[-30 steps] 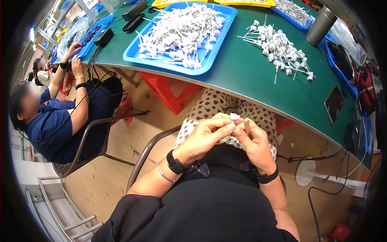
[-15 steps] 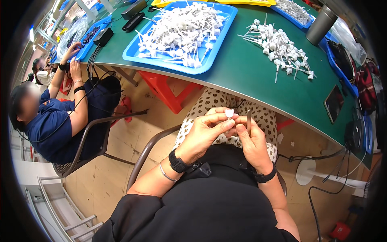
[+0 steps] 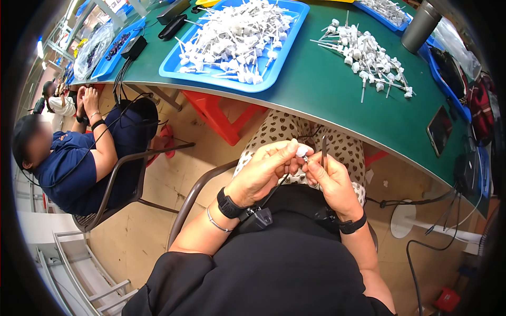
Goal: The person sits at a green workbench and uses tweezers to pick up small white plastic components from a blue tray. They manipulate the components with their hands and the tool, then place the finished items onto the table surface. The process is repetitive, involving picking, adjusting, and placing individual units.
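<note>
My hands meet above my lap, just short of the table edge. Between the thumb and fingers of my left hand (image 3: 265, 169) is a small white plastic part with a thin stem (image 3: 302, 151), its head uppermost. My right hand (image 3: 334, 188) is closed on a slim, dark, blade-like metal tool (image 3: 324, 149) that sticks up beside the thumb. The right fingertips also reach the stem of the white part; the fingers hide its lower end.
A blue tray (image 3: 221, 83) heaped with similar white stemmed parts sits on the green table (image 3: 311, 100). A loose pile of them (image 3: 369, 58) lies to its right, near a grey metal cup (image 3: 421, 26) and a phone (image 3: 439, 131). At left, a co-worker (image 3: 74, 163) sits on a chair.
The white part has tilted, and my left thumb has moved up to its head. My right hand keeps the metal tool. The co-worker's hands have drawn back from the far tray.
</note>
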A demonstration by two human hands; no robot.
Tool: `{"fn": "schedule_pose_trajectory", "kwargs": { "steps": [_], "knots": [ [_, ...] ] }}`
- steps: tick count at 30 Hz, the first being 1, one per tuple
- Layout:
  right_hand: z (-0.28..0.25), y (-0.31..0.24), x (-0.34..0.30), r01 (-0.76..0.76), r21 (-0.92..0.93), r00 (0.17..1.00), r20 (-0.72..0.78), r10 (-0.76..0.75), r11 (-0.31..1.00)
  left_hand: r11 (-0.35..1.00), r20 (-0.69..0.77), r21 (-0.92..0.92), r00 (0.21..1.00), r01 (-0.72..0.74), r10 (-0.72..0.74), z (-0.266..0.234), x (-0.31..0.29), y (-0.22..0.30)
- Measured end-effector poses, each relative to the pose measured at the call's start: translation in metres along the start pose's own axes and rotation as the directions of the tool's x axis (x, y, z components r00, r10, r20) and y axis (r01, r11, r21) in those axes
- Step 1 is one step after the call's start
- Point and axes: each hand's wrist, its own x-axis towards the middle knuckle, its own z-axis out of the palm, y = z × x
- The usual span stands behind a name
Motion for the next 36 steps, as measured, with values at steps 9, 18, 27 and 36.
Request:
{"fn": "schedule_pose_trajectory", "kwargs": {
  "steps": [9,18,27,36],
  "knots": [
    [0.003,0.013,0.001,0.197,-0.435,0.963,-0.083,-0.257,0.879,0.975,0.075,-0.168,0.988,0.146,-0.135,-0.006,0.001,-0.002],
    [0.002,0.001,0.005,0.395,-0.622,0.888,0.071,-0.454,0.676,0.937,0.148,-0.298,0.978,0.183,-0.144,-0.003,-0.001,-0.01],
    [-0.012,0.015,0.0,0.131,-0.2,0.988,-0.051,-0.144,0.971,0.996,0.066,0.085,0.998,-0.018,0.013,0.013,-0.004,-0.009],
    [-0.013,-0.01,0.001,0.386,-0.547,0.852,-0.098,-0.514,0.743,0.58,0.099,0.648,0.81,-0.493,0.578,0.01,-0.002,-0.012]
  ]
}}
